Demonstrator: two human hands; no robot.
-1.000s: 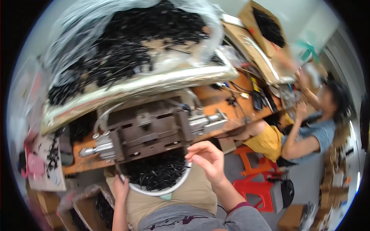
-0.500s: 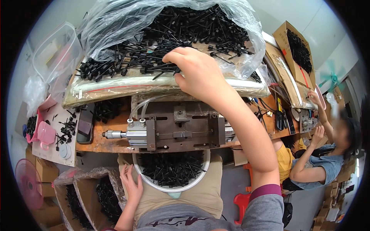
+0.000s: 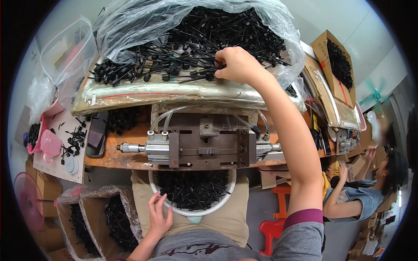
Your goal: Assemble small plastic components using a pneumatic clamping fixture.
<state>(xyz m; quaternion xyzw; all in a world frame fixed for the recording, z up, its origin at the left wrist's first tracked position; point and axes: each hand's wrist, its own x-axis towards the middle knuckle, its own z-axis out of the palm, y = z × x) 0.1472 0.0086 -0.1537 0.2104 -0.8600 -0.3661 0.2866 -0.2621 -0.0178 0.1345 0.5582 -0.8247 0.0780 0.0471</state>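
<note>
Pale grey-white plain wall [image 3: 368,32] at 2 o'clock; turquoise-green bladed fan [image 3: 375,91] nearer 3. Orange-brown wooden bench [image 3: 109,162] spans 9 to 3 o'clock. Grey floor [image 3: 258,206] at 5 o'clock: 1 red plastic stool [image 3: 271,228], 1 orange plastic stool [image 3: 281,201] beyond.

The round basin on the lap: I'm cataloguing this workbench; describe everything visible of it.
The basin is round and pale, with a smooth, thick rim that looks like plastic. It sits open side up on the person's lap, its far edge hidden by the metal machine. Black parts fill it in a heap, hiding its floor. The left hand is at its left rim, fingers spread; contact is unclear.
</note>
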